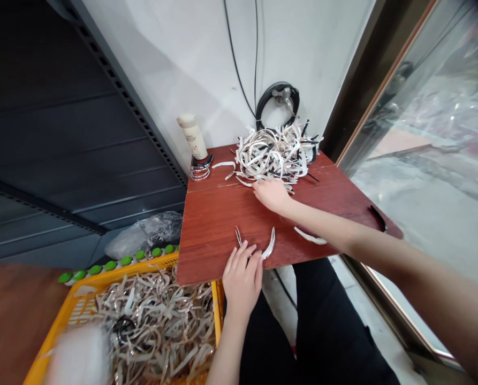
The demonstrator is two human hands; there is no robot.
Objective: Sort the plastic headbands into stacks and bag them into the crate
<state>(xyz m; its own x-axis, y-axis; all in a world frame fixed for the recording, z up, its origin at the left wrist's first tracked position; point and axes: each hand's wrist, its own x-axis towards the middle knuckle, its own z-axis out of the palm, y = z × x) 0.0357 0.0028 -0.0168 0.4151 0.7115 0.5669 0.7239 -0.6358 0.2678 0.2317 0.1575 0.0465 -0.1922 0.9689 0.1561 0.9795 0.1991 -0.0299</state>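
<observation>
My left hand [242,272] rests at the near edge of the red-brown board, palm down with its fingers stretched out. By its fingertips lies a thin curved strip [238,235], and a silvery white curved strip [270,244] lies beside its thumb. Farther back, my right hand [273,195] reaches to the front of a tangled pile of white and silver strips [277,152]. Its fingers are curled together, and what they hold, if anything, is hidden. Another curved strip [310,236] lies under my right forearm.
A cream bottle [194,138] stands beside stacked shiny rings [199,171] on the board [218,208]. A black cable coil [262,104] leans on the wall. A dark curved piece [378,218] lies right. Below left, a yellow crate [114,274] holds many strips; something blurred passes over it.
</observation>
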